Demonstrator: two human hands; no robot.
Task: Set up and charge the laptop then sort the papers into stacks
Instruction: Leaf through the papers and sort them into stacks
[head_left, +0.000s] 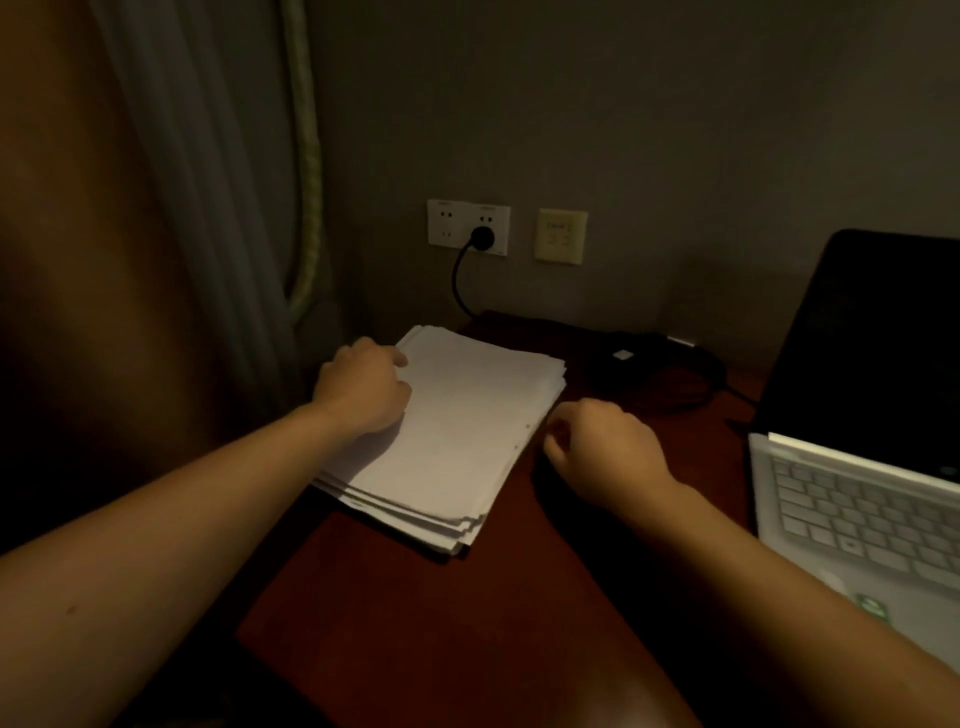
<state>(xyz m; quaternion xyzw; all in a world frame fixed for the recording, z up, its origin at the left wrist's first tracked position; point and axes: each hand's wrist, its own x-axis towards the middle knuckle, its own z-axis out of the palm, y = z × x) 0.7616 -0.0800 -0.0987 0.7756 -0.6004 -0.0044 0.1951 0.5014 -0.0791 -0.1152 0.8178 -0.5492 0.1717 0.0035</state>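
Dim grey wall (623, 130) rose behind a dark red-brown bench (415, 623), with one curtain (182, 208) hanging beyond the left hand (363, 387). Past both hands, two plates sat on the wall: a white double socket plate (447, 223) holding one black plug (482, 238), and a beige plate (561, 236) whose markings were too blurred to read. One black power adapter (618, 364) lay beyond the right hand (602, 449); its white label (623, 355) was illegible, as was the green sticker (870, 605) on the one open laptop (857, 499), which stood to the right of that hand, screen dark.

One stack of white papers (457, 415) lay between the hands. The left hand rested on its left edge, back up, bent fingers (400, 358) on the top sheet; whether they pinched any sheet could not be told. The right hand hovered just beside the stack's right edge, its fingers (556, 431) curled into a loose fist with nothing visible in them.
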